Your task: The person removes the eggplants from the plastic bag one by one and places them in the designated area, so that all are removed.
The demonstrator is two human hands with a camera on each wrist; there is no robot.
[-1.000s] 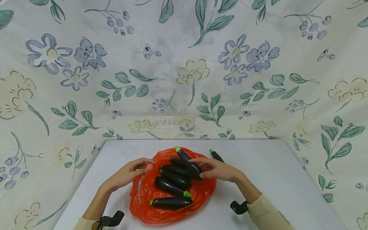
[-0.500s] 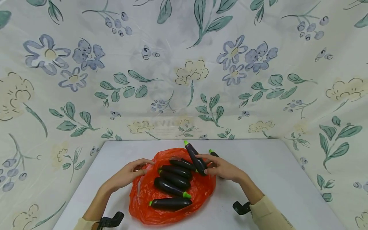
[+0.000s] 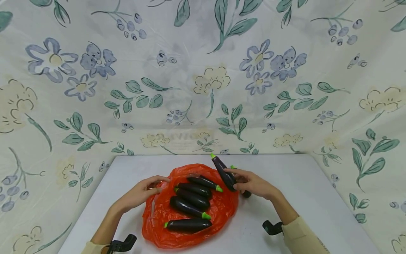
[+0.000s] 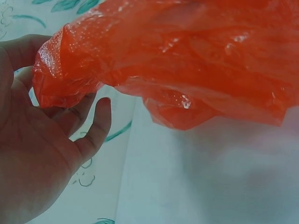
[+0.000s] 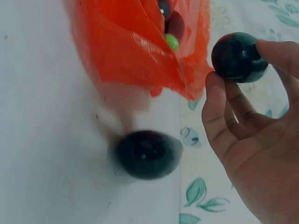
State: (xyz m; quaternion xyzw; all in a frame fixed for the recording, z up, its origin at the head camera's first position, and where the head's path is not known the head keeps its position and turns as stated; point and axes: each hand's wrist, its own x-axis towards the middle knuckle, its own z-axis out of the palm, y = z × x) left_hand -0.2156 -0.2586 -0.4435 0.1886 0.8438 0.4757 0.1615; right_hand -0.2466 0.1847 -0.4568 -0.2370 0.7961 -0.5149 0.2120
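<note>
While the left hand curves its half-closed fingers around the edge of the red bag, the right hand angles inward, thumb and fingertips pinching the rounded end of an eggplant by the bag's far right side; a white table lies beneath, floral cloth behind; the eggplant slants lengthwise, green tip pointing away and leftward

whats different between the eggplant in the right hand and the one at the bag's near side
The held eggplant is gripped by the right hand; the near eggplant lies in the red bag. The held eggplant's green end points mostly forward; the near eggplant's points left. Both are dark and glossy with green ends.
</note>
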